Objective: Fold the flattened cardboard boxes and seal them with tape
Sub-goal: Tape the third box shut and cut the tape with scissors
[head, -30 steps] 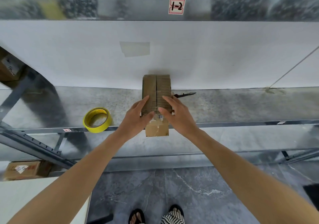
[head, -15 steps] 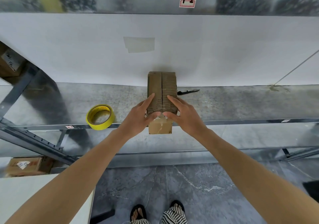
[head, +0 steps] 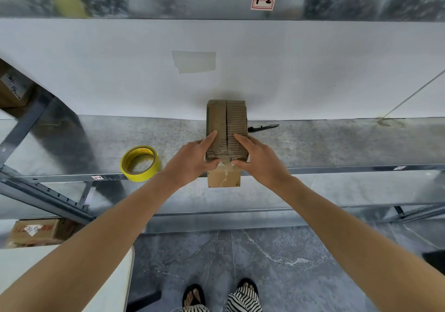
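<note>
Here the left hand point(head: 192, 159) and right hand point(head: 263, 161) press straight fingers on the box point(head: 226, 121), neither grip closed. On the shelf point(head: 337, 143), a tape roll point(head: 140, 163) lies to its left and a black tool point(head: 263, 127) just to its right.

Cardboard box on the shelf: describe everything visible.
Small brown cardboard box, folded shut: two top flaps meet at a centre seam, the right one ribbed. A clear tape strip runs over its near top edge down the front face. It sits on the grey metal shelf at the front rail. Left hand and right hand press its top, thumbs on the tape.
</note>
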